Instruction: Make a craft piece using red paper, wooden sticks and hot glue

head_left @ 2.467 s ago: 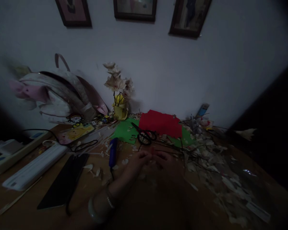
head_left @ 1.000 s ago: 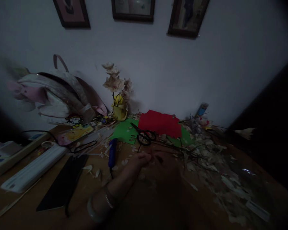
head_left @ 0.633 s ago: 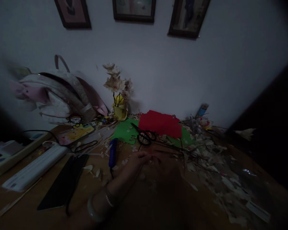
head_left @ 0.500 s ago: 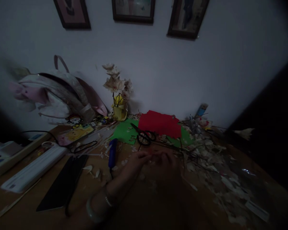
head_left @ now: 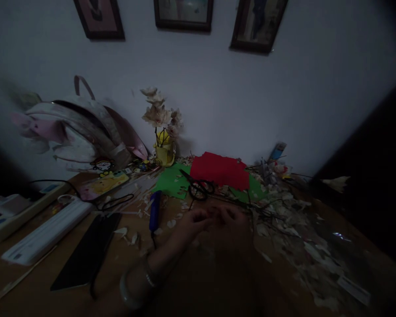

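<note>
Watching the hands: from my remote seat the left hand and the right hand are together over the middle of the wooden table, fingertips meeting or nearly so.

Left hand: it comes in from the near left, with a pale bangle on the wrist, its fingers curled toward the right hand.

Right hand: it is deep in shadow, and I can only see its fingers bunched up.

Held item: I can't tell whether anything is pinched between the hands, as that spot is too dark. The nearest things are thin dark wire stems just to the right and black scissors just beyond.

Far edge: the scissors lie on a green paper sheet, beside a red paper sheet. Paper flowers stand in a yellow cup against the wall.

Left side: a blue corded tool lies near the left hand, beside a black flat slab and a long white box. A power strip and a backpack sit farther left.

Right side: pale paper scraps cover the table.
</note>
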Demonstrator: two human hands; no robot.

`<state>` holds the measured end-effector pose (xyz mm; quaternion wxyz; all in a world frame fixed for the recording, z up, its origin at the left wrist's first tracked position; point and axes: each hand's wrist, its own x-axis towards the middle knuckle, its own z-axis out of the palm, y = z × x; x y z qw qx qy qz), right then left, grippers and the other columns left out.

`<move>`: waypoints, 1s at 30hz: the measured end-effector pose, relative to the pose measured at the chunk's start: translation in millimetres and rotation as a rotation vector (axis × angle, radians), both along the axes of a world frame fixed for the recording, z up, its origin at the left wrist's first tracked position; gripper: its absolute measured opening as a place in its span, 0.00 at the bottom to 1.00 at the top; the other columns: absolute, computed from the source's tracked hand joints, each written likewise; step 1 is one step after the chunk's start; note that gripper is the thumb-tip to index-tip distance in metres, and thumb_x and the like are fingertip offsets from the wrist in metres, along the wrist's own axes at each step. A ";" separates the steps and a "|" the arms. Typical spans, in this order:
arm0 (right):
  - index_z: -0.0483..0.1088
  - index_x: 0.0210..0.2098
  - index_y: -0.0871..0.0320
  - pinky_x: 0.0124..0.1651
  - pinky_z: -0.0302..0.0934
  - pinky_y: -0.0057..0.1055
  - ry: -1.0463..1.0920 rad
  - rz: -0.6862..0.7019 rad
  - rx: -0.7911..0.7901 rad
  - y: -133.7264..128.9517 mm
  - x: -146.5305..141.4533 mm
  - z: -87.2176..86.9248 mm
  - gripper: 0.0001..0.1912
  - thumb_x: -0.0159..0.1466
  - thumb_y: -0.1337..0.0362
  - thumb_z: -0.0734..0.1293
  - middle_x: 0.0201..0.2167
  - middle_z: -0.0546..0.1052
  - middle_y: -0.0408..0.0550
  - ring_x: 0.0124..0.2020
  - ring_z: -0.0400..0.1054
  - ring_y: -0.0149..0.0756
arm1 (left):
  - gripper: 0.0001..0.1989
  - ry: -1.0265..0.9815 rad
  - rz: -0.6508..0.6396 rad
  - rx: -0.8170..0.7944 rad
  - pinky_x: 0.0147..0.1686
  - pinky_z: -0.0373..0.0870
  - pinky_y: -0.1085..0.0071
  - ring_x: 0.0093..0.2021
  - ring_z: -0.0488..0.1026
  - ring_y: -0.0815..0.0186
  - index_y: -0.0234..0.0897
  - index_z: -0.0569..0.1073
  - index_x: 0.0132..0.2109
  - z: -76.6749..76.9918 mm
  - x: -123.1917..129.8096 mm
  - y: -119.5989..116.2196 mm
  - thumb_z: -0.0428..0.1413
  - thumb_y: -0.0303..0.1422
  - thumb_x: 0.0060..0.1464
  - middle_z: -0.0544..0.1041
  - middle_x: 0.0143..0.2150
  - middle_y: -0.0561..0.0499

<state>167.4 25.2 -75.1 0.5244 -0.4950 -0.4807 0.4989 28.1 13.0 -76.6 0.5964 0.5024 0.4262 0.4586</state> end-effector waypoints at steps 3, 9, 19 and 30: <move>0.70 0.24 0.60 0.26 0.57 0.26 0.007 0.001 0.002 1.1 1.4 -0.5 0.15 0.44 0.55 0.71 0.20 0.71 0.44 0.23 0.62 0.32 | 0.08 -0.004 0.016 -0.007 0.28 0.57 0.75 0.25 0.62 0.72 0.33 0.70 0.25 1.2 0.0 -1.4 0.60 0.33 0.38 0.68 0.23 0.56; 0.70 0.22 0.60 0.22 0.51 0.25 -0.070 0.084 0.010 -0.4 7.2 0.5 0.21 0.53 0.47 0.62 0.16 0.67 0.42 0.19 0.57 0.28 | 0.06 0.053 -0.004 0.037 0.28 0.59 0.74 0.26 0.64 0.70 0.34 0.71 0.25 -4.5 -3.2 1.0 0.58 0.33 0.40 0.70 0.24 0.54; 0.64 0.19 0.60 0.19 0.44 0.23 -0.075 0.312 -0.072 -6.6 4.1 12.0 0.21 0.48 0.46 0.66 0.12 0.60 0.36 0.15 0.51 0.23 | 0.04 0.239 0.086 0.128 0.32 0.61 0.73 0.30 0.66 0.65 0.36 0.72 0.24 -3.3 -4.1 1.3 0.55 0.30 0.42 0.72 0.24 0.54; 0.70 0.26 0.60 0.20 0.47 0.22 -0.180 0.247 -0.012 -6.1 7.0 5.1 0.15 0.52 0.53 0.67 0.16 0.64 0.38 0.17 0.54 0.24 | 0.06 0.216 0.042 0.077 0.25 0.56 0.75 0.23 0.61 0.70 0.36 0.68 0.21 -5.9 -5.5 1.6 0.53 0.32 0.41 0.65 0.19 0.57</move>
